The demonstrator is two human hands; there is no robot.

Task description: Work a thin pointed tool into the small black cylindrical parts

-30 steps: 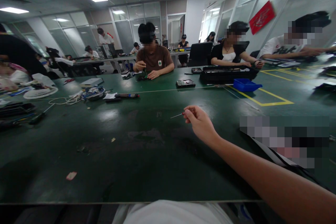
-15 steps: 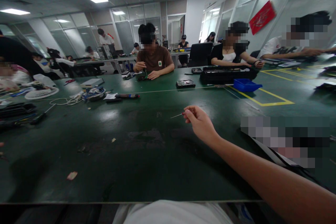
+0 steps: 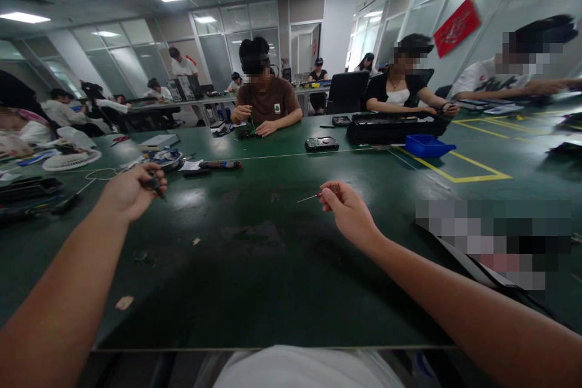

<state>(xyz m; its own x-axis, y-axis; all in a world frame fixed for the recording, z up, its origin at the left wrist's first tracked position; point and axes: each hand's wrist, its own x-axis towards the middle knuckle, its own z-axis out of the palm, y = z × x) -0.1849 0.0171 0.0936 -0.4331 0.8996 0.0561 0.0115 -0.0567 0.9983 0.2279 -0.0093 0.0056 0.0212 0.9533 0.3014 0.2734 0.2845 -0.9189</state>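
Table [image 3: 254, 291], green, glossy, qty 1, w/ my two hands over it, well apart, each closed on an item.

- L hand [image 3: 125, 194]: grips small dark tool [image 3: 155, 182], mostly hidden in the grip; type & tip I can't tell. Beyond it, partly hidden, blue-and-white jumbled bundle [image 3: 169, 160].
- R hand [image 3: 350, 215]: pinches slim tool w/ thin straight metal shaft [image 3: 308, 198] & reddish handle; shaft points toward my L side. Whether forearm rests on table, can't tell.
- Far side, L to R: grey-and-blue cylindrical tool w/ red end [image 3: 222, 165], flat dark rectangular unit [image 3: 322, 143], blue open plastic tray [image 3: 428, 147].
- Near L: pale paper scrap [image 3: 124, 302].

Handling notes, my judgement: light fingertip hold on R item, close to shaft; shaft tip in view & clear of L hand. L grip looser, for a better view of the dark tool's working end.
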